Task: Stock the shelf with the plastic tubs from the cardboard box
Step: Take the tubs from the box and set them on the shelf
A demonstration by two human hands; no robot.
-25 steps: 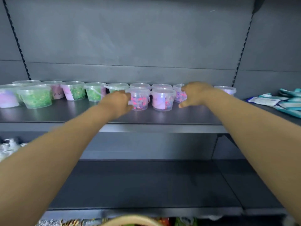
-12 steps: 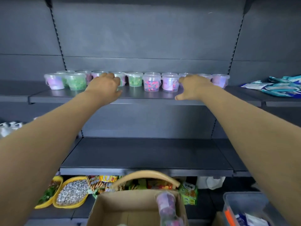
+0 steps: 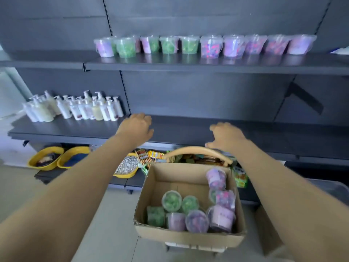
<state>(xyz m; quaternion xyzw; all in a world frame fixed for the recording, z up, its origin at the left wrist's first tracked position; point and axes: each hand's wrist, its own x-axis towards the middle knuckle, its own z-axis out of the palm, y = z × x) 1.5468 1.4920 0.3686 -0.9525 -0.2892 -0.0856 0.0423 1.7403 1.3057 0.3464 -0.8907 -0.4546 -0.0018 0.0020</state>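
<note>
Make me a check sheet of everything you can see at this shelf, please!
Surface: top shelf carries a row of tubs; middle shelf lies behind the hands.
Job's things: shelved tubs, green and purple; cardboard box holds more boxed tubs.
Clutter: pump bottles on the middle shelf, left; yellow bowls and snack packets below.
Hands: left hand and right hand open, holding nothing.
Cables: nothing seen.
Surroundings: dark back panel; pale floor.

A row of tubs [image 3: 207, 46] fills the back of the top shelf [image 3: 188, 63], leaving a bare front strip. The middle shelf [image 3: 188, 129] lies open right of the bottles [image 3: 75, 108]. The cardboard box [image 3: 188, 237] has room at back-left.
</note>
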